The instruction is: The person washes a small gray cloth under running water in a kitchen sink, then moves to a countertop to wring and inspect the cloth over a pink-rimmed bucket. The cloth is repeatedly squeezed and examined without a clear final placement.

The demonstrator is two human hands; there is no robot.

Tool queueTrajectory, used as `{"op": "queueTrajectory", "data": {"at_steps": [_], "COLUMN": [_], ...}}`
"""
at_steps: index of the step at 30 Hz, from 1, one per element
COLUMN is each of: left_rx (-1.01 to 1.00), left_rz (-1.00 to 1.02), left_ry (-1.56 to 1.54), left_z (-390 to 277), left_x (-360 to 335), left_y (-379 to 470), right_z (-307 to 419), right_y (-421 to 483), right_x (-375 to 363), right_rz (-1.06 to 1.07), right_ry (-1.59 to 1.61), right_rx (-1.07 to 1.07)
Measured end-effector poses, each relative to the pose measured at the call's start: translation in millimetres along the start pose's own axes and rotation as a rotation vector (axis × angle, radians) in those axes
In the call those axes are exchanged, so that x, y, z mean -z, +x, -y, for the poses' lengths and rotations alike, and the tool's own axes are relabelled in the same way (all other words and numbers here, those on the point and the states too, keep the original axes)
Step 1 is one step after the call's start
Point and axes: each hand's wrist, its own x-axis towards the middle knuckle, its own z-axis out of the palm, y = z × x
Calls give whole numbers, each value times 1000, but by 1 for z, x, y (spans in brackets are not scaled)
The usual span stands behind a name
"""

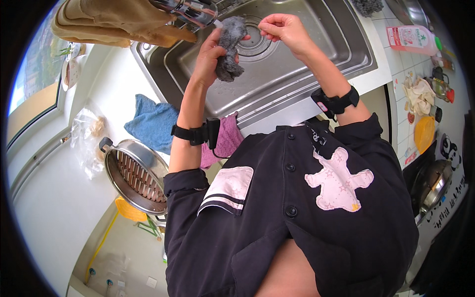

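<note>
My left hand holds a wet, bunched grey fuzzy cloth over the stainless-steel sink. Whitish foam shows on the cloth's upper part. To its right, my right hand is raised over the sink near the drain, thumb and fingertips drawn together. Nothing shows between those fingers, and they are apart from the cloth. A shiny cylindrical metal object, possibly part of a tap, reaches in from the top beside the cloth.
Brown cloth hangs at upper left. Blue and pink towels lie at the sink's near left, beside a steel steamer pot and a plastic bag. A pink liquid bottle and a yellow basket stand at right.
</note>
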Motion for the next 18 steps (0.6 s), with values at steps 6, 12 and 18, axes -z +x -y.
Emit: {"op": "queueTrajectory", "data": {"at_steps": [6,12,18], "left_rx": [-29,-29,-27], "left_rz": [59,78,18], "left_ry": [46,0,1], "left_z": [-8,-10,-9], "left_x": [-6,-1,5], "left_y": [-7,-11,-19], "right_z": [4,3,-3], "right_y": [6,15,26], "right_x": [-16,-17,-24], "right_rz": [-5,-105,-49], "right_ry": [15,88,-40], "right_rx": [85,49,-23]}}
